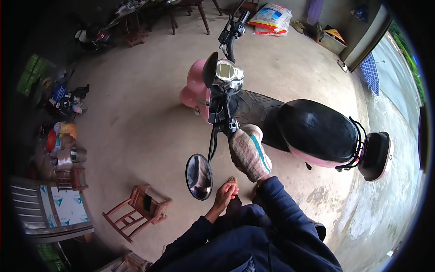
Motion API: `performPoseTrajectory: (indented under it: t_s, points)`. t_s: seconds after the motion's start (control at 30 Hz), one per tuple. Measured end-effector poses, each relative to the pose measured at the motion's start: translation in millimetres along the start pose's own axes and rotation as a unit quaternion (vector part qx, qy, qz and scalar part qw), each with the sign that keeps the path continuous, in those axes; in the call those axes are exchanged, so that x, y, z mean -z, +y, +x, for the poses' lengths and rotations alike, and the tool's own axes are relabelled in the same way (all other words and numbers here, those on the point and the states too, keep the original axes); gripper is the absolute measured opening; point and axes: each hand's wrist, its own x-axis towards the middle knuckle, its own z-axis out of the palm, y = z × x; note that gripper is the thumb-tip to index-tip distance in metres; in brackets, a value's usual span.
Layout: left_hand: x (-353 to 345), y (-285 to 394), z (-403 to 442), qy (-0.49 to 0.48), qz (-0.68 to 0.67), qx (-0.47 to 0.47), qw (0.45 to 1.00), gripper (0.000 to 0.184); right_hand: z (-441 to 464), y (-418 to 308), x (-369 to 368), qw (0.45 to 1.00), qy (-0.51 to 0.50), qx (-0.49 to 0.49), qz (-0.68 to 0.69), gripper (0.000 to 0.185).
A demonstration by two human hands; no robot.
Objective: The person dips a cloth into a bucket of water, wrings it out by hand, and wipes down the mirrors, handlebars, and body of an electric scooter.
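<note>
Sideways, pink scooter (299, 122), nose leftward, long axis sloping to lower right

Left hand (224, 195) is curled, right arm (288, 204) extended.

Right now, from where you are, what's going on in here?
A person in dark blue sleeves is beside a pink scooter with a long black seat. The right hand, covered by a whitish cloth with a teal stripe, is at the near end of the black handlebar; the cloth hides how it grips. The left hand, loosely curled, is near the round black-framed mirror but apart from it, with nothing clearly visible in it.
</note>
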Motion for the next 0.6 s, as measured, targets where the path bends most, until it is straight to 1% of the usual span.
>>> performPoseTrajectory:
  t_s: [0.07, 0.13, 0.2, 0.23, 0.3, 0.33, 0.37, 0.4, 0.43, 0.5, 0.6]
  points:
    - [-2, -6, -9, 0.047, -0.046, -0.009, 0.998, 0.036, 10, 5, 7, 0.997, -0.038, 0.054, -0.039, 0.018]
    - [-11, -8, -15, 0.061, -0.051, -0.002, 0.997, 0.035, 23, 9, 19, 0.987, -0.096, 0.126, -0.002, 0.018]
    - [-21, -9, -22, 0.07, -0.076, -0.011, 0.995, 0.034, 24, 15, 10, 0.98, -0.117, 0.158, 0.002, 0.014]
    - [-26, -9, -23, 0.075, -0.085, -0.007, 0.994, 0.033, 19, 13, 6, 0.981, -0.096, 0.159, -0.06, 0.013]
    - [-35, -8, -23, 0.083, -0.086, 0.004, 0.993, 0.032, -4, 12, 8, 0.978, -0.061, 0.157, -0.122, 0.014]
    - [-38, -8, -21, 0.086, -0.083, 0.014, 0.993, 0.032, -21, 11, 16, 0.996, -0.06, 0.046, 0.041, 0.013]
    - [-40, -7, -17, 0.087, -0.087, 0.011, 0.992, 0.032, -38, 10, 24, 0.976, -0.025, -0.057, 0.21, 0.012]
    - [-40, -7, -14, 0.082, -0.089, -0.003, 0.993, 0.031, -54, 7, 28, 0.927, -0.048, -0.146, 0.343, 0.013]
    - [-39, -8, -15, 0.078, -0.091, -0.014, 0.993, 0.03, -64, 7, 24, 0.905, -0.05, -0.18, 0.382, 0.014]
    - [-35, -11, -20, 0.076, -0.101, -0.028, 0.992, 0.029, -73, 7, 19, 0.916, -0.048, -0.164, 0.363, 0.016]
    - [-33, -1, -16, 0.083, -0.105, -0.038, 0.99, 0.03, -57, 10, 11, 0.95, -0.027, -0.106, 0.291, 0.02]
